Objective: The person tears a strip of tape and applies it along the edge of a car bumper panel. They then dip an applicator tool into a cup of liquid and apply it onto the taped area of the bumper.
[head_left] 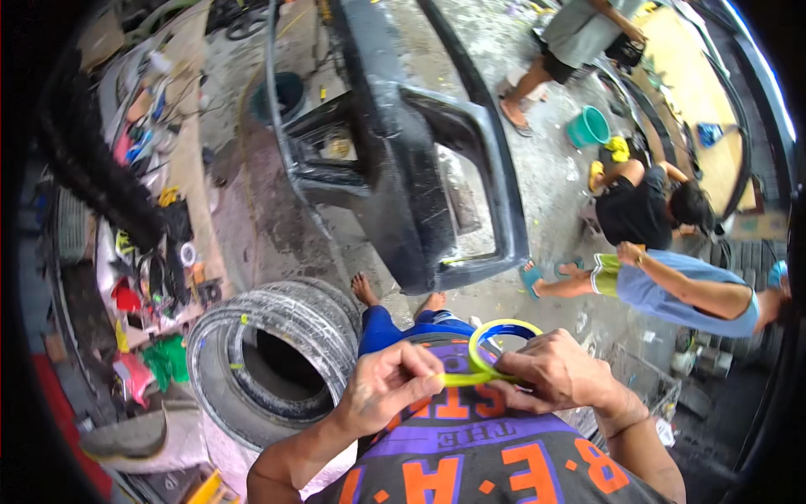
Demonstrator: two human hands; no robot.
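Note:
A roll of yellow-green masking tape (480, 343) with a blue core is held up in front of my chest. My right hand (561, 370) grips the roll at its lower right side, thumb across it. Between thumb and fingers my left hand (388, 386) pinches the loose end, and a short strip of tape runs taut from there to the roll. Beyond my hands stands a large black moulded vehicle bumper (411, 202) with big openings. A small bit of yellow tape sticks to the lower edge of its right opening.
Stacked tires (260, 361) stand close at my left. A cluttered bench (189, 277) runs along the left side. At the right are a co-worker in blue (688, 290), a crouching person in black (634, 210), a standing person in grey (579, 38) and a green bucket (588, 128).

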